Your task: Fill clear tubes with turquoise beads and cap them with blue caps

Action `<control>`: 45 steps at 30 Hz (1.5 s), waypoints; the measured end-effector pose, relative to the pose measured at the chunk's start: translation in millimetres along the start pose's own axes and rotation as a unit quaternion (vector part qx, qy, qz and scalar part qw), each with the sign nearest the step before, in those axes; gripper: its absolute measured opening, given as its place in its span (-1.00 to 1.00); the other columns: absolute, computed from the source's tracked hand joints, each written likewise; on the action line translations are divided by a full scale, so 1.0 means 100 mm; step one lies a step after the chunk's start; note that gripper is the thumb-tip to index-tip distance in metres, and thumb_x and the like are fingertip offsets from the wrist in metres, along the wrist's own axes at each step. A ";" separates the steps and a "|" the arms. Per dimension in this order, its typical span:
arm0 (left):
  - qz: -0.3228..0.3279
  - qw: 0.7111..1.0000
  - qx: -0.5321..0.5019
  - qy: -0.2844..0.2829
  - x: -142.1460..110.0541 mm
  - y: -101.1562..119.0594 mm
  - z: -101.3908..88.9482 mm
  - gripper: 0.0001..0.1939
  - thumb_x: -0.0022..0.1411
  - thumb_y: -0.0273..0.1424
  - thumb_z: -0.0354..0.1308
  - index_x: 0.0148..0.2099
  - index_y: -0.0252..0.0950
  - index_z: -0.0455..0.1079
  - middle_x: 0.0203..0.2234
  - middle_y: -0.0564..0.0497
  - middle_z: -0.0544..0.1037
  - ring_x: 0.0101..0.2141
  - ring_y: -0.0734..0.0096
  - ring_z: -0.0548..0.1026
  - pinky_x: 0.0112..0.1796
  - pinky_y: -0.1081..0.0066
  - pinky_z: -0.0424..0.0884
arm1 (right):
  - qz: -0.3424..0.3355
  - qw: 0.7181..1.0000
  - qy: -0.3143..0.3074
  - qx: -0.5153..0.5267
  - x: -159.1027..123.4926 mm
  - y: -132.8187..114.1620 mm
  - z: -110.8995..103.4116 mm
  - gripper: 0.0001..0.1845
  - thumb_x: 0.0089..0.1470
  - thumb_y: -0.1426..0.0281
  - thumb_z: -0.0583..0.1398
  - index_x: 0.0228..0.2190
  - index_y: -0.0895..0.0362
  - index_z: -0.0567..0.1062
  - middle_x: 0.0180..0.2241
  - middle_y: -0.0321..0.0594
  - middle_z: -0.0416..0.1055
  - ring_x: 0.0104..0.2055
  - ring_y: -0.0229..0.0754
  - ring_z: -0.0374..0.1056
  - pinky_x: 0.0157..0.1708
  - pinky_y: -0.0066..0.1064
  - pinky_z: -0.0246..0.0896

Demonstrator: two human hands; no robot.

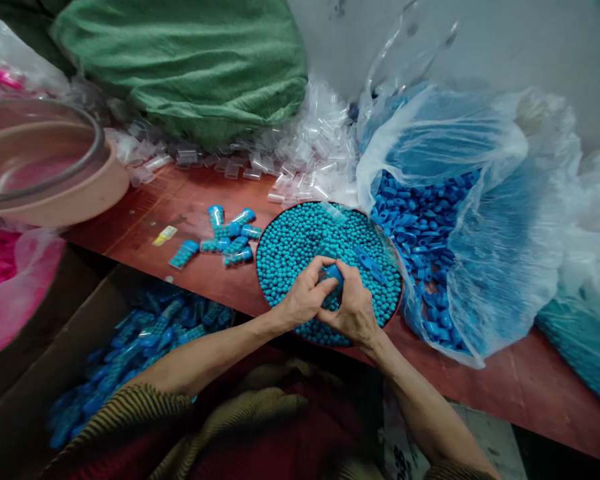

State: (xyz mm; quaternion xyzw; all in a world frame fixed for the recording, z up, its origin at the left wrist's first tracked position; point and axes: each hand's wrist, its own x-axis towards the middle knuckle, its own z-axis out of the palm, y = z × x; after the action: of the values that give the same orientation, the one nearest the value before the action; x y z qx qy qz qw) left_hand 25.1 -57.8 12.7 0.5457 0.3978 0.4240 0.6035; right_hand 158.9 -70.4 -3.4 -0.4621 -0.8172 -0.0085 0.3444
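Both hands meet above a round tray full of small turquoise beads. Between their fingers is a small clear container with a blue cap, partly hidden by the fingers. My left hand is closed on its left side. From the right, my right hand grips the same container, thumb and fingers around the cap. Loose blue caps lie on the beads just beyond my right hand. Left of the tray, several bead-filled containers with blue caps lie on the red-brown table.
Empty clear tubes are heaped behind the tray, beside a green sack. An open plastic bag of blue caps stands right. At left are a pinkish basin and, below the table edge, a box of filled containers.
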 end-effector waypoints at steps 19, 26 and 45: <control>0.019 0.812 0.493 0.312 -0.12 0.12 -1.38 -0.62 0.16 -0.37 0.02 0.04 -0.35 0.30 -0.17 -0.15 0.45 -0.14 0.15 0.39 -0.10 0.20 0.29 | 0.101 0.991 -0.083 -0.043 0.04 0.39 0.03 -0.72 0.19 0.33 0.06 -0.11 0.16 0.43 -0.15 -0.07 0.44 -0.13 -0.09 0.39 -0.15 -0.30 0.32; 0.020 0.829 0.548 0.108 0.17 -0.06 -0.61 -0.71 0.26 -0.37 -0.02 0.00 -0.28 0.34 -0.15 -0.09 0.49 -0.18 0.27 0.47 -0.17 0.35 0.34 | 0.109 0.981 -0.131 -0.090 0.23 0.61 0.24 -0.69 0.15 0.33 0.10 -0.10 0.22 0.41 -0.19 0.00 0.45 -0.11 0.00 0.35 -0.15 -0.23 0.27; 0.040 0.894 0.445 0.016 0.57 -0.36 -0.28 -0.79 0.19 -0.29 0.07 -0.18 -0.28 0.38 -0.31 -0.03 0.47 -0.26 0.30 0.44 -0.17 0.34 0.34 | 0.203 0.930 -0.184 -0.245 0.13 0.99 -0.27 -0.65 0.15 0.20 0.10 -0.20 0.20 0.47 -0.27 -0.02 0.48 -0.22 -0.03 0.35 -0.27 -0.29 0.16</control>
State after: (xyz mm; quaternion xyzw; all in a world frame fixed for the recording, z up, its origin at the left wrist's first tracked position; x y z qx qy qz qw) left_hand 19.6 3.8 -26.1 0.7660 0.5322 0.2354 0.2732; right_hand 244.8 -13.6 -5.4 -0.6812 -0.7278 -0.0530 0.0588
